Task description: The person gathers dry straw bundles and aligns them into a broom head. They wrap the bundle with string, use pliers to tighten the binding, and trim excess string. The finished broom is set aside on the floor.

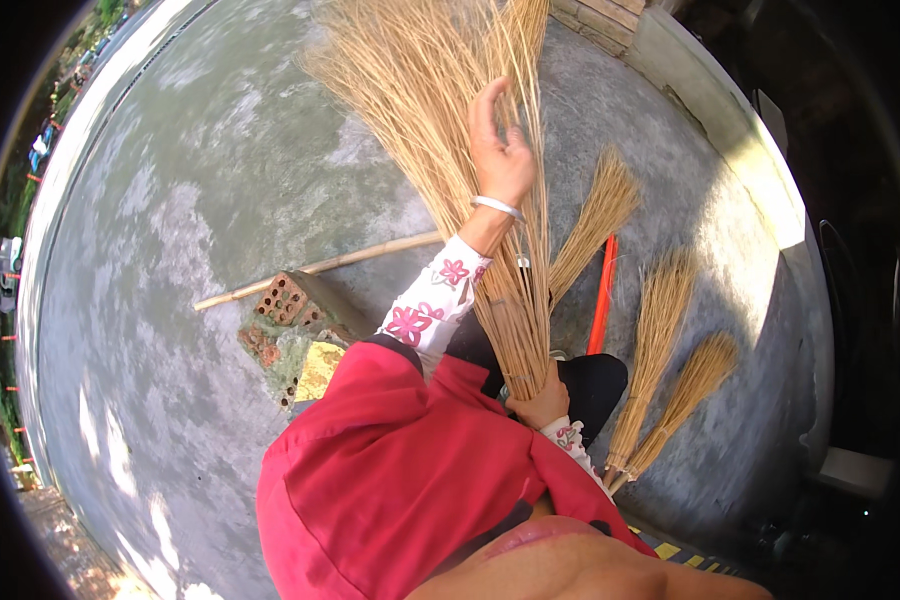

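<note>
A large bundle of straw broom bristles (410, 90) stands in front of me, fanned wide at the far end and narrow near my lap. My right hand (542, 402) is closed around its narrow, bound end. Against the upper straw lies my left hand (500, 155), wearing a silvery bracelet (498, 208); its thumb and a finger are apart in a curve, the other fingers partly hidden. Both forearms have white floral sleeves. Just right of the bundle, a smaller straw bundle (600, 210) sticks out, its lower end hidden.
Two smaller straw brooms (658, 340) (692, 385) lie at my right. A red-orange stick (603, 295) is beside my dark-clad knee (598, 388). At left, hollow bricks (288, 300) and a yellow piece (320, 370) sit by a wooden pole (370, 252) on the concrete floor (220, 170).
</note>
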### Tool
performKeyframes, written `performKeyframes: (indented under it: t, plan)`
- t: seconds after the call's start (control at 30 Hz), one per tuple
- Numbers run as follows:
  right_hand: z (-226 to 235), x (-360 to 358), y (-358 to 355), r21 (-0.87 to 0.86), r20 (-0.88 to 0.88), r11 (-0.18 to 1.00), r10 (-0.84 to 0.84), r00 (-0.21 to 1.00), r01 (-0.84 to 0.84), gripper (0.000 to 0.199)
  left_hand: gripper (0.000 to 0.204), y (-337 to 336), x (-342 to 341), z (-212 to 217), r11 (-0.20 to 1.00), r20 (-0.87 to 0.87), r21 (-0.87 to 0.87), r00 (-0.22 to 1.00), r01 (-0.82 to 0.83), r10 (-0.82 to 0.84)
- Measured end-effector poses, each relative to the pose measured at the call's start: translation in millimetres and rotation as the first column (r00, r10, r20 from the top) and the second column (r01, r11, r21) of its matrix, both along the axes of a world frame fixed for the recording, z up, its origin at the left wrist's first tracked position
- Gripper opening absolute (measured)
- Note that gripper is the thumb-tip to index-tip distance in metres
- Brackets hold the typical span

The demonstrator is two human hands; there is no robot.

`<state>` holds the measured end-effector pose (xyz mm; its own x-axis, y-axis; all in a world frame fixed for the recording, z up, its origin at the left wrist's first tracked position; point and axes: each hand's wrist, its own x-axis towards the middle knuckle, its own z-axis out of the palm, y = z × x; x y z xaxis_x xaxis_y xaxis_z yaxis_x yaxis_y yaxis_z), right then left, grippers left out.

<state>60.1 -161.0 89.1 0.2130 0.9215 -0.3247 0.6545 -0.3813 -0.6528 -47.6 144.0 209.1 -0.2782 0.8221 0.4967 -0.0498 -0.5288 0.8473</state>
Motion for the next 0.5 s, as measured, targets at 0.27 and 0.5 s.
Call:
performKeyframes:
  t: [0.27,0.5]
  plan:
    - [-2.7,2.4,0.7,0.015,-0.025,1.000,-0.001,1.000,0.001,0.070,0.064,-56.3,-3.0,-19.7,0.797,0.546,-0.470,0.834,0.379,-0.075]
    - [-2.8,1.0,2.1,0.021,-0.014,1.000,-0.001,1.000,0.001,0.070,0.058,-62.6,-4.9,5.5,0.800,0.318,-0.375,0.876,0.468,-0.363]
